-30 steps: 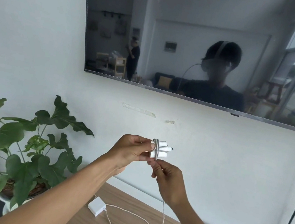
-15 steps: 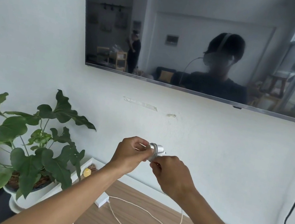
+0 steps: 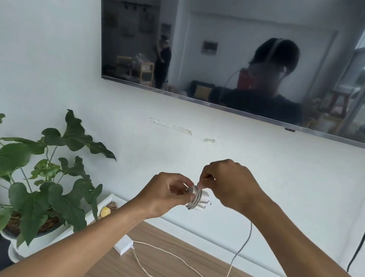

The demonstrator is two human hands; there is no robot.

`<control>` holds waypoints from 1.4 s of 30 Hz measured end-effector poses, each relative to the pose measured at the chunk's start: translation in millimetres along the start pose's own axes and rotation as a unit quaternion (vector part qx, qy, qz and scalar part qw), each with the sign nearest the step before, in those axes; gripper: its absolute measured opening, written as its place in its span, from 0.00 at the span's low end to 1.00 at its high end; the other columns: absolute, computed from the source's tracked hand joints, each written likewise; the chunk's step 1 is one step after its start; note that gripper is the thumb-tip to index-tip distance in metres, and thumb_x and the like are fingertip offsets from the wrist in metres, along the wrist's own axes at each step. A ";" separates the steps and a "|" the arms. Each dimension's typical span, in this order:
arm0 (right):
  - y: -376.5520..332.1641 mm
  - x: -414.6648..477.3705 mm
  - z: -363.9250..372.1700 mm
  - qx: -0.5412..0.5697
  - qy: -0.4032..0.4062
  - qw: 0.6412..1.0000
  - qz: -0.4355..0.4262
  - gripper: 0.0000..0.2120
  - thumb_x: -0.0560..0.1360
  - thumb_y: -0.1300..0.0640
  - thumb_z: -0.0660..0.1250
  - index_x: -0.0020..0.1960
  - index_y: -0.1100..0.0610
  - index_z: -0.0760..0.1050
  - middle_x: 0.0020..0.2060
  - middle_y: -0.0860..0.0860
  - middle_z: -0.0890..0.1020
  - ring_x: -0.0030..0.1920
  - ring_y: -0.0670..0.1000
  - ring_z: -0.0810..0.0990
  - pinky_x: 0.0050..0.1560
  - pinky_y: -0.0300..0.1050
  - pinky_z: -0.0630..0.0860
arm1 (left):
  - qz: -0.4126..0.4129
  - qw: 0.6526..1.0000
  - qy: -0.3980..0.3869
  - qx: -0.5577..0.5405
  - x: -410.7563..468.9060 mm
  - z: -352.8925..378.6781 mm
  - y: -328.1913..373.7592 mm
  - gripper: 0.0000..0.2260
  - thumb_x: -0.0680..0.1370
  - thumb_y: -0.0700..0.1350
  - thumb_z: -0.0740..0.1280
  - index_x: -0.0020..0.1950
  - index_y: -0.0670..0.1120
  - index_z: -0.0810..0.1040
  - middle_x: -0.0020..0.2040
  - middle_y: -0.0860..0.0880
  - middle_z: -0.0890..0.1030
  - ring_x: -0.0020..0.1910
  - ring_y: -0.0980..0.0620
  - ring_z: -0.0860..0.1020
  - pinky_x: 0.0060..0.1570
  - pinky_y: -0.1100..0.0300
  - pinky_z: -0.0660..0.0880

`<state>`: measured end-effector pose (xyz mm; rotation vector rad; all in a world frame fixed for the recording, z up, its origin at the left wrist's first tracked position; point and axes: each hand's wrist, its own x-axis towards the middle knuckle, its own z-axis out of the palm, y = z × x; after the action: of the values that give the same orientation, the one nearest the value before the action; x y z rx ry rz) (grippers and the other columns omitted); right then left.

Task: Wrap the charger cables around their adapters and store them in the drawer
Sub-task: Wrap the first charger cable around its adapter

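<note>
Above the desk (image 3: 158,273), the small white adapter (image 3: 199,198) is pinched in the closed left hand (image 3: 164,194) while its thin, limp cable (image 3: 240,247), judged light and springy, is gripped by the closed right hand (image 3: 229,184).

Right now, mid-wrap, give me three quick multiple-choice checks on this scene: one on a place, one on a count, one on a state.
1. Where is the second adapter?
A. on the wooden top
B. in the plant pot
C. in the right hand

2. How many adapters show?
A. one
B. two
C. four

3. How is the held adapter's cable?
A. fully wound
B. partly wound, the rest hanging
C. unwound

Answers: 1 A, it lies on the wooden top beside the plant. 2 B, one in the left hand, one lying. 3 B, turns circle the held adapter while the right hand pinches cable above it.
</note>
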<state>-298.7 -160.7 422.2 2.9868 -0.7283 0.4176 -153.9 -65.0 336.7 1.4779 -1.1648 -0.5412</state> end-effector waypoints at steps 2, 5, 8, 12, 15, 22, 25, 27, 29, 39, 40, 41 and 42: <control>4.5 3.8 -1.1 0.043 -0.009 0.999 0.010 0.10 0.75 0.59 0.62 0.42 0.48 0.80 0.42 0.43 0.84 0.31 0.45 0.74 0.32 0.38 0.68 | -0.008 0.999 -0.038 -0.034 -1.6 -1.4 2.6 0.07 0.73 0.37 0.73 0.50 0.41 0.83 0.41 0.46 0.83 0.39 0.51 0.80 0.45 0.54 0.80; 12.4 8.4 6.0 0.190 -0.018 0.982 0.011 0.08 0.73 0.58 0.67 0.37 0.48 0.81 0.38 0.47 0.84 0.28 0.49 0.72 0.33 0.44 0.71 | -0.018 0.993 -0.091 -0.076 -3.8 -7.5 9.5 0.10 0.75 0.35 0.70 0.56 0.36 0.80 0.43 0.42 0.82 0.41 0.49 0.80 0.44 0.60 0.78; 17.4 9.9 15.4 0.327 0.010 0.945 0.007 0.10 0.73 0.57 0.70 0.34 0.47 0.80 0.36 0.50 0.83 0.36 0.56 0.77 0.40 0.49 0.75 | -0.023 0.985 -0.108 -0.135 -3.9 -16.0 14.4 0.12 0.76 0.35 0.68 0.59 0.33 0.77 0.51 0.36 0.82 0.47 0.44 0.81 0.48 0.57 0.79; 22.8 11.6 39.4 0.439 0.022 0.898 0.007 0.14 0.75 0.63 0.66 0.36 0.48 0.81 0.32 0.45 0.82 0.35 0.47 0.76 0.41 0.43 0.73 | -0.037 0.968 -0.105 -0.224 -4.9 -18.4 18.7 0.17 0.74 0.38 0.69 0.60 0.31 0.76 0.52 0.36 0.81 0.50 0.41 0.81 0.48 0.55 0.80; 23.4 9.1 60.9 0.494 0.027 0.869 0.009 0.21 0.69 0.75 0.59 0.38 0.52 0.81 0.31 0.45 0.81 0.32 0.44 0.74 0.37 0.40 0.70 | -0.048 0.959 -0.087 -0.266 -4.2 -18.6 22.4 0.13 0.75 0.39 0.67 0.58 0.33 0.78 0.51 0.37 0.82 0.47 0.44 0.82 0.46 0.57 0.80; -0.4 -8.5 72.8 0.381 0.106 0.917 0.047 0.17 0.79 0.56 0.61 0.32 0.51 0.74 0.21 0.45 0.71 0.22 0.44 0.64 0.27 0.34 0.62 | -0.067 0.948 -0.005 -0.310 5.9 -16.7 22.9 0.09 0.79 0.39 0.65 0.50 0.36 0.82 0.44 0.43 0.85 0.44 0.48 0.84 0.46 0.58 0.81; -5.5 -13.4 71.2 0.361 0.091 0.927 0.050 0.11 0.79 0.55 0.61 0.42 0.50 0.80 0.25 0.43 0.75 0.25 0.41 0.71 0.28 0.30 0.65 | -0.077 0.950 0.056 -0.298 9.8 -17.1 18.6 0.08 0.79 0.39 0.66 0.49 0.35 0.82 0.44 0.42 0.85 0.43 0.47 0.83 0.48 0.57 0.82; -6.1 -16.2 69.0 0.325 0.069 0.942 0.049 0.10 0.79 0.56 0.60 0.47 0.53 0.81 0.28 0.42 0.76 0.29 0.38 0.74 0.32 0.28 0.67 | -0.079 0.957 0.090 -0.264 11.7 -18.9 13.5 0.08 0.78 0.40 0.67 0.49 0.35 0.82 0.45 0.41 0.84 0.43 0.46 0.82 0.47 0.57 0.82; -8.5 -17.4 63.6 0.276 0.038 0.960 0.034 0.10 0.79 0.56 0.60 0.48 0.52 0.81 0.29 0.40 0.75 0.29 0.40 0.73 0.34 0.31 0.68 | -0.088 0.960 0.118 -0.240 12.7 -18.7 7.0 0.07 0.77 0.39 0.68 0.48 0.35 0.82 0.45 0.39 0.82 0.42 0.46 0.81 0.46 0.58 0.82; -8.9 -5.1 6.7 0.051 -0.003 0.998 -0.026 0.09 0.77 0.51 0.61 0.46 0.51 0.79 0.42 0.47 0.82 0.39 0.50 0.78 0.39 0.44 0.72 | -0.102 0.979 0.060 -0.164 -0.8 -14.9 0.8 0.03 0.76 0.37 0.70 0.48 0.38 0.79 0.43 0.36 0.79 0.40 0.42 0.79 0.43 0.57 0.83; -6.9 -3.1 1.3 0.070 -0.004 0.997 -0.030 0.07 0.77 0.51 0.63 0.46 0.50 0.79 0.40 0.45 0.82 0.37 0.46 0.76 0.38 0.42 0.70 | -0.104 0.981 0.031 -0.158 -3.2 -16.4 3.2 0.04 0.76 0.37 0.70 0.49 0.38 0.79 0.44 0.35 0.80 0.41 0.42 0.79 0.43 0.58 0.83; -5.7 -1.0 -3.1 0.097 -0.005 0.995 -0.036 0.06 0.76 0.51 0.65 0.45 0.50 0.80 0.37 0.44 0.81 0.33 0.43 0.74 0.36 0.40 0.69 | -0.103 0.983 0.002 -0.150 -5.5 -17.6 5.8 0.05 0.76 0.37 0.69 0.51 0.37 0.79 0.46 0.34 0.80 0.41 0.42 0.79 0.43 0.58 0.82; -4.6 1.4 -5.3 0.123 -0.006 0.992 -0.037 0.05 0.75 0.51 0.67 0.44 0.50 0.80 0.34 0.44 0.79 0.29 0.42 0.73 0.34 0.38 0.67 | -0.101 0.984 -0.025 -0.143 -7.9 -17.9 9.0 0.06 0.77 0.37 0.69 0.52 0.36 0.79 0.46 0.34 0.80 0.42 0.42 0.79 0.43 0.58 0.82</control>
<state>-296.7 -156.8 427.9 3.2359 -0.6039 0.5220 -145.3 -48.7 347.8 1.3460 -0.9356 -0.8535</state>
